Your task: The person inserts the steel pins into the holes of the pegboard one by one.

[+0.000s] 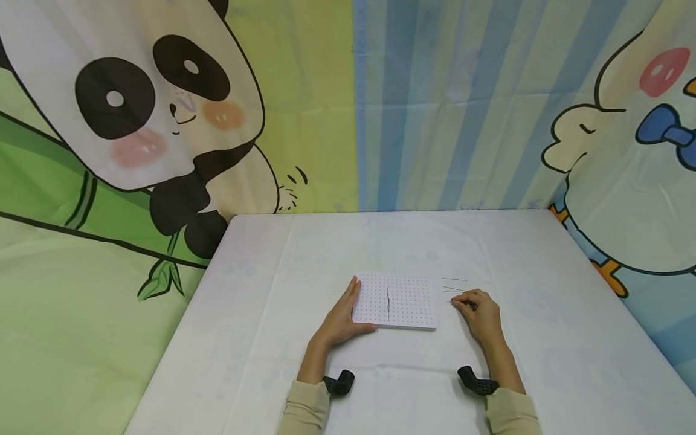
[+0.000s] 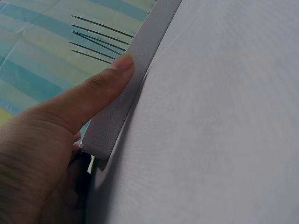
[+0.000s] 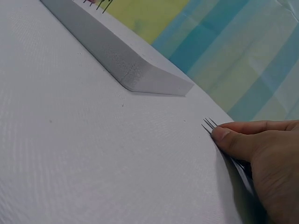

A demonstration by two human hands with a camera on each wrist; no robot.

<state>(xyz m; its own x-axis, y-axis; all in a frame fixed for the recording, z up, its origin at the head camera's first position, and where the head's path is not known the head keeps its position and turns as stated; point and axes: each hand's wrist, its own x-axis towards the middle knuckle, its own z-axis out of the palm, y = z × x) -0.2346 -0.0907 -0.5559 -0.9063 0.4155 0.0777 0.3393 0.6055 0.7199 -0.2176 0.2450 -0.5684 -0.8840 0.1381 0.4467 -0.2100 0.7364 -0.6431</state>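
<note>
A white board (image 1: 408,302) dotted with small holes lies on the table. My left hand (image 1: 344,314) rests against its near left corner, fingers straight along the left side and thumb (image 2: 100,93) against the front edge. Several thin dark needles (image 2: 100,28) stand upright in the board, in a column left of its middle. To the board's right, my right hand (image 1: 481,314) has thumb and index finger together at a needle (image 3: 207,128); its tip pokes out past them. More loose needles (image 1: 454,279) lie just beyond these fingertips. The right hand's other fingers are curled and partly hidden.
The white table (image 1: 261,362) extends around the board on all sides. Behind it hangs a printed curtain (image 1: 304,109) with a panda and stripes. A black wrist camera (image 1: 339,382) sits at the left wrist, another camera (image 1: 475,382) at the right.
</note>
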